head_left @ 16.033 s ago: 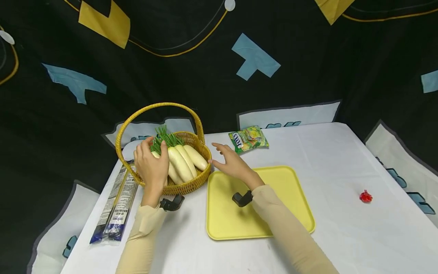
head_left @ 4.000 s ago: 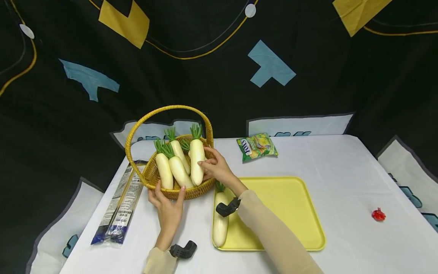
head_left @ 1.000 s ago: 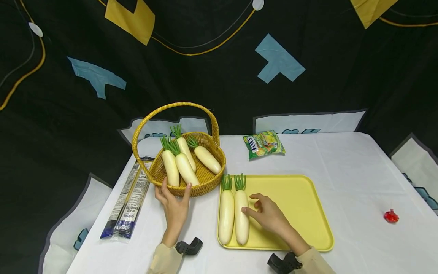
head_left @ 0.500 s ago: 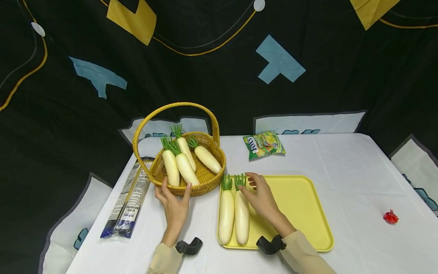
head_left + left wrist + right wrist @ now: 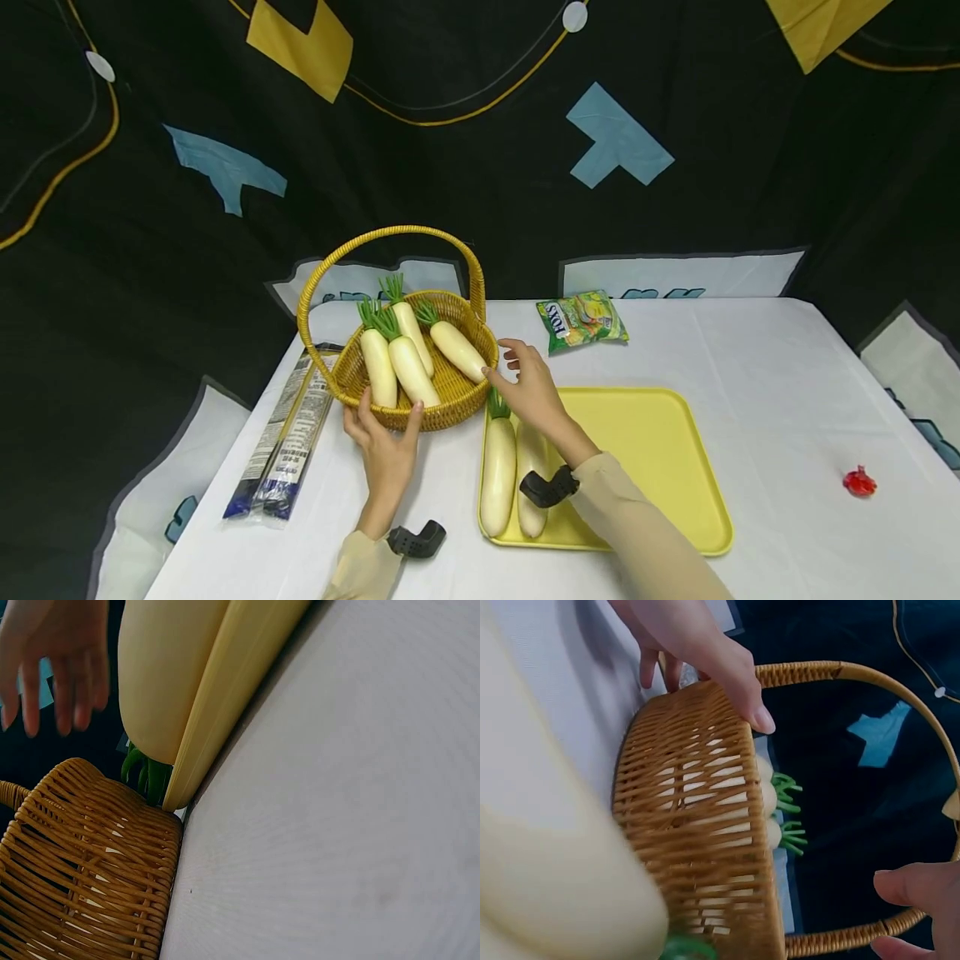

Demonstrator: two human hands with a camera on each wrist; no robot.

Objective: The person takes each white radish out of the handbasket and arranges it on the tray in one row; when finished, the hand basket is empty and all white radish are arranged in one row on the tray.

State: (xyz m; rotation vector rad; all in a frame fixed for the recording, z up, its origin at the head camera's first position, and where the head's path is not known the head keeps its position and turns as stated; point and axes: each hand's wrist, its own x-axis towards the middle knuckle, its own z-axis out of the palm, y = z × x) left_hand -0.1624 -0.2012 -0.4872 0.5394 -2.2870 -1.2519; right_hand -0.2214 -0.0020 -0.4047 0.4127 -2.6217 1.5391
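Observation:
A yellow wicker basket [image 5: 442,417] with a tall arched handle holds several white radishes [image 5: 411,372] with green tops. My left hand [image 5: 388,462] rests on its near rim, thumb and fingers spread; the right wrist view shows its thumb [image 5: 739,690] along the rim. At the basket's right rim is my right hand [image 5: 534,392], fingers loosely bent and holding nothing, its thumb close to the tip of the rightmost radish [image 5: 457,350]. Two more radishes [image 5: 497,475] lie side by side along the left edge of the yellow tray [image 5: 637,467]. My right forearm partly hides the second one.
Left of the basket lie two long plastic packages [image 5: 288,442] with dark blue ends. A green FOX'S candy bag [image 5: 583,321] sits behind the tray. Far right on the white table [image 5: 780,400] is a small red wrapped piece [image 5: 859,482]. A black patterned cloth [image 5: 480,183] hangs behind.
Two radishes have gone from the basket to the tray since the oldest frame. In the last second my right hand has moved from the second radish up and left to the basket; my left hand stays.

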